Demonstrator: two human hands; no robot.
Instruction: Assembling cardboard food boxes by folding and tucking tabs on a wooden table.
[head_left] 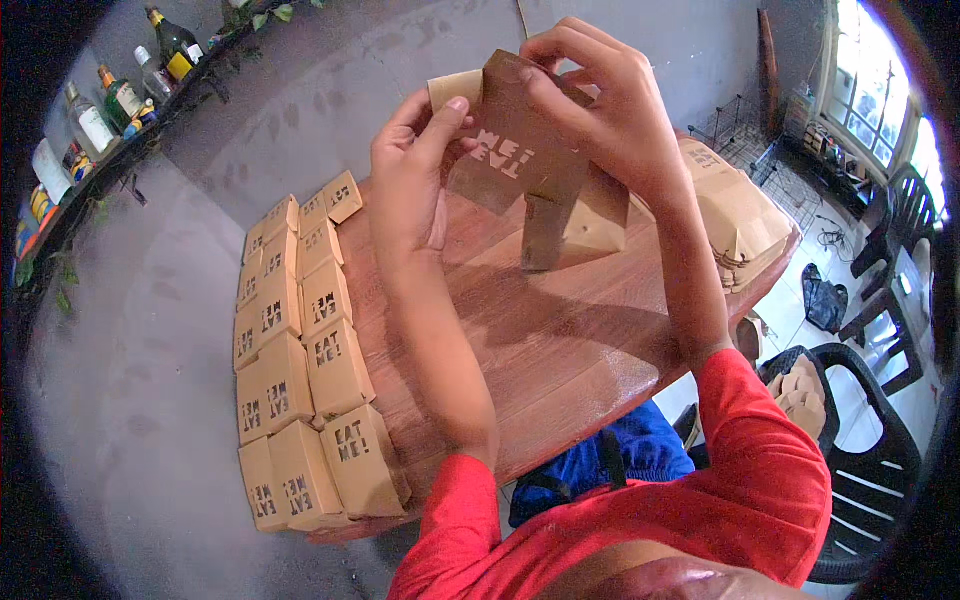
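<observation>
Both my hands hold one brown cardboard box blank (530,165) up above the wooden table (540,340). My left hand (410,180) pinches its left flap between thumb and fingers. My right hand (610,100) grips its top edge, fingers curled over the fold. The blank is partly folded, with cut-out letters on its front and loose flaps hanging down. Two rows of folded brown boxes (300,370) stand along the table's left edge, to the left of my left forearm.
A stack of flat brown blanks (735,220) lies at the table's far right corner. A black plastic chair (860,450) with more blanks stands at right. Bottles (120,100) line a shelf at upper left. A wire rack and window are at upper right.
</observation>
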